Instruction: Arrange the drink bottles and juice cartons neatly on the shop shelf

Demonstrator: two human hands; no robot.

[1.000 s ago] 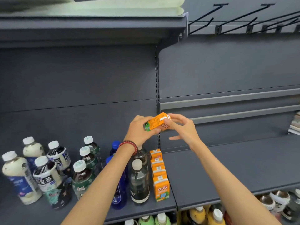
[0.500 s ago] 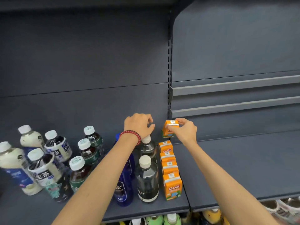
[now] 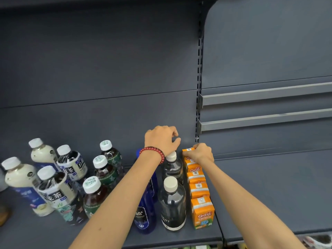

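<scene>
A row of several orange juice cartons point(image 3: 202, 210) runs front to back along the right edge of the left shelf point(image 3: 45, 232). My right hand point(image 3: 203, 153) grips the rearmost orange carton point(image 3: 186, 151) at the back of that row. My left hand point(image 3: 162, 140), with a red bead bracelet at the wrist, hovers with curled fingers above the rear dark bottle point(image 3: 172, 168) and holds nothing. Another dark bottle point(image 3: 172, 205) stands in front of it, and blue bottles point(image 3: 144, 214) are partly hidden by my left forearm.
Left of my arm stand green-labelled tea bottles point(image 3: 94, 194), black-and-white labelled bottles point(image 3: 53, 191) and cream milk-drink bottles point(image 3: 19, 180), loosely grouped. The right shelf bay point(image 3: 278, 191) shows bare grey board. A slotted upright point(image 3: 198, 87) separates the two bays.
The carton went from both hands, held high, down to the back of the carton row in my right hand alone. My left hand let go and now hovers over the dark bottle.
</scene>
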